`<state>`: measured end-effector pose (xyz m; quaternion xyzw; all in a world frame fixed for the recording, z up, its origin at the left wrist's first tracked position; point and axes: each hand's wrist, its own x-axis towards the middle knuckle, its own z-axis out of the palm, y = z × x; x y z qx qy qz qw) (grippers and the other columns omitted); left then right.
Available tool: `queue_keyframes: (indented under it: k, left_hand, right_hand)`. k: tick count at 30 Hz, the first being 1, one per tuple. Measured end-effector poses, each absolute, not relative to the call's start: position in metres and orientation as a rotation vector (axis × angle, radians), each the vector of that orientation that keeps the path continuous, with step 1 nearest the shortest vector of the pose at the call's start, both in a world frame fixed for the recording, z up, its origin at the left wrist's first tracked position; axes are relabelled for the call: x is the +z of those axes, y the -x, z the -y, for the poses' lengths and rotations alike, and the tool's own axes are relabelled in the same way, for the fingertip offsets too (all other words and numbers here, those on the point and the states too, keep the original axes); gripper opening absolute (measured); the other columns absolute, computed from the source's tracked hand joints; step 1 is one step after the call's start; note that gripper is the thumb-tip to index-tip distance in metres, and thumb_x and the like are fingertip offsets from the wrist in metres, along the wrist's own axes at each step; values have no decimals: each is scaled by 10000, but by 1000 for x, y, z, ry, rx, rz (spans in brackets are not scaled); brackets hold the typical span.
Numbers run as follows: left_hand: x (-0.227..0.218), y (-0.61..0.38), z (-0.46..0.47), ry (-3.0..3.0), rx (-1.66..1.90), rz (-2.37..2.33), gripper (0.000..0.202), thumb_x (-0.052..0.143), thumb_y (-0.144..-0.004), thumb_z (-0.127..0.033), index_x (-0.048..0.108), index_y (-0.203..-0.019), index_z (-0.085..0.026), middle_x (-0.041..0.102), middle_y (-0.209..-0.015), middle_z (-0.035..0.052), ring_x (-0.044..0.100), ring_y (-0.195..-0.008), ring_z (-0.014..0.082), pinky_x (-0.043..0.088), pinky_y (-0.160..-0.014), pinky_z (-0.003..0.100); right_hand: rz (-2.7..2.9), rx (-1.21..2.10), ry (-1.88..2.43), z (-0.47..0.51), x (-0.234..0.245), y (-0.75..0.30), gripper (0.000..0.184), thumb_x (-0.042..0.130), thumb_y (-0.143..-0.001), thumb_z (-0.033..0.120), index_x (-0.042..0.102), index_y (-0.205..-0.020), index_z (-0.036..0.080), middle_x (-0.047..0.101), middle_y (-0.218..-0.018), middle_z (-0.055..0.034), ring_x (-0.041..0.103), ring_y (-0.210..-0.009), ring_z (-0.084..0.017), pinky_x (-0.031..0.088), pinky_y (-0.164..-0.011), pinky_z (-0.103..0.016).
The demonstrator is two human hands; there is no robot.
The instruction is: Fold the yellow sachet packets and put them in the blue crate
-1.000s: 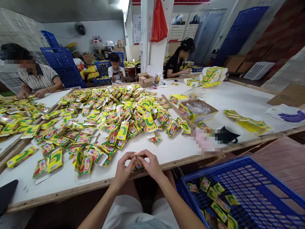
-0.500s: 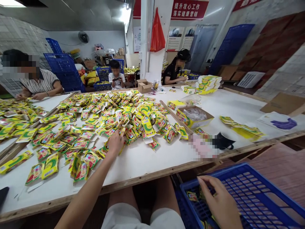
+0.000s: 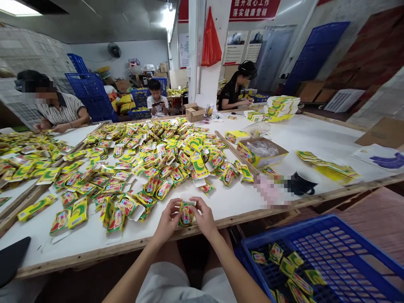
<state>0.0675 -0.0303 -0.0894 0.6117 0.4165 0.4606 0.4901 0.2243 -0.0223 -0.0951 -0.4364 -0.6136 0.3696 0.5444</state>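
Observation:
Between my two hands, just over the table's front edge, is a small yellow, green and red carton [image 3: 187, 213]. My left hand [image 3: 168, 221] grips its left side, and my right hand [image 3: 203, 216] pinches its right side near the top. A pale flap shows at the carton's upper end. Beyond my hands a large heap of the same small cartons [image 3: 151, 160] covers the white table [image 3: 227, 206], many with white end flaps sticking out. To my lower right, a blue plastic crate [image 3: 334, 244] holds several such cartons [image 3: 287, 267].
A wooden divider strip [image 3: 235, 155] separates the heap from an open box of clear plastic [image 3: 263, 151]. Right of it lie a black cup [image 3: 301, 184] and a fanned stack of flat yellow cartons [image 3: 328, 164]. Several other people sit around the tables. A dark flat object [image 3: 14, 256] lies at left.
My left hand has come back from the heap toward the table edge with a carton. My right hand has left the crate and joined it on the carton. The view shifted slightly.

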Motion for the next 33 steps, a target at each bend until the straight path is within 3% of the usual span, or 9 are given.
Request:
queue_keyframes:
  k: [3,6,11,16,23,33]
  left_hand:
    - [-89,-62,27,-1498,1106,-998,336,582,-843,-281,485,-1159,-219,630,-1005,55,641,-866,172,524,-719,284]
    - [-87,-58,25,-1540,1099,-989,303,585,-839,-285,504,-1122,-212,638,-1011,57,648,-866,177,530,-739,296]
    - [-89,-56,27,-1750,1156,-1111,161,543,-871,-308,608,-963,-193,660,-978,68,636,-986,219,491,-901,366]
    - [-94,-61,31,-1699,1348,-1173,259,527,-884,-296,575,-1124,-212,626,-1178,96,575,-1151,226,446,-986,390]
    - [-86,-60,33,-1726,1268,-1172,201,546,-874,-306,650,-1002,-191,691,-1026,89,632,-987,225,482,-894,368]
    - [-76,-71,26,-1480,1336,-1261,209,597,-829,-369,660,-849,-170,688,-819,44,627,-772,185,490,-717,277]
  right_hand:
    - [1360,917,1032,26,-100,-225,291,570,-852,291,509,-1122,200,676,-843,-20,660,-754,-171,529,-724,-284]
    - [1415,885,1057,27,-98,-224,168,552,-869,311,612,-973,194,689,-862,-43,660,-809,-188,524,-759,-295]
    - [1569,765,1023,20,-88,-219,228,497,-903,291,694,-835,198,690,-901,-69,633,-917,-208,497,-845,-327]
    - [1490,792,1013,16,-89,-214,216,505,-885,226,623,-1066,216,696,-910,-41,651,-855,-178,529,-798,-314]
    - [1650,802,908,21,-83,-221,160,569,-876,237,686,-984,226,696,-1017,-59,624,-1009,-199,493,-908,-350]
    - [1668,732,1127,13,-73,-217,160,526,-884,271,664,-860,195,688,-780,-24,617,-711,-163,495,-691,-278]
